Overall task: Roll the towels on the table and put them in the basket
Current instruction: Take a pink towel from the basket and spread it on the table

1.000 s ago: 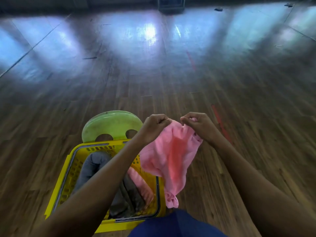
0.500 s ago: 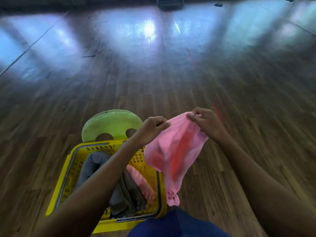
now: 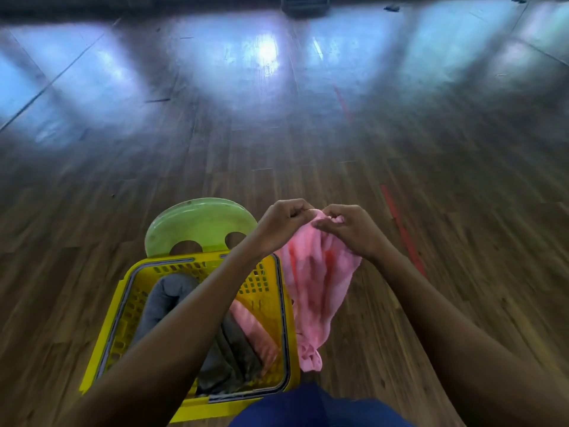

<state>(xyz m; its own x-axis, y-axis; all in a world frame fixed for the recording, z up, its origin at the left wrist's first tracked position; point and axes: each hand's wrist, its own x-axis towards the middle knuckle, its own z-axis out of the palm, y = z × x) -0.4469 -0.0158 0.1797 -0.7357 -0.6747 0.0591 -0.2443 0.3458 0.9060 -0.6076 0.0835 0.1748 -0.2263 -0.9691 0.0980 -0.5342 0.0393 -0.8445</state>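
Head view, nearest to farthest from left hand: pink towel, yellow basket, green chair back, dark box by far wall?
1. pink towel, pinched in the left hand.
2. yellow basket, below; green chair back, left: too close to call.
3. dark box, top edge.

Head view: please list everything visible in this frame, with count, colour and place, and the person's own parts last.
held pink towel: 1, pink, hanging in the air just right of the basket
basket: 1, yellow with grey rim band, lower left
grey towels: at least 1, grey, rolled, inside basket; exact count unclear
pink towel in basket: 1, pink, by its right wall
green chair back: 1, green, two holes, behind basket
floor: brown wood, all round
red tape lines: 2, red, on floor, right of centre
blue clothing: bottom edge
left hand: pinches held towel's top
right hand: pinches the same edge
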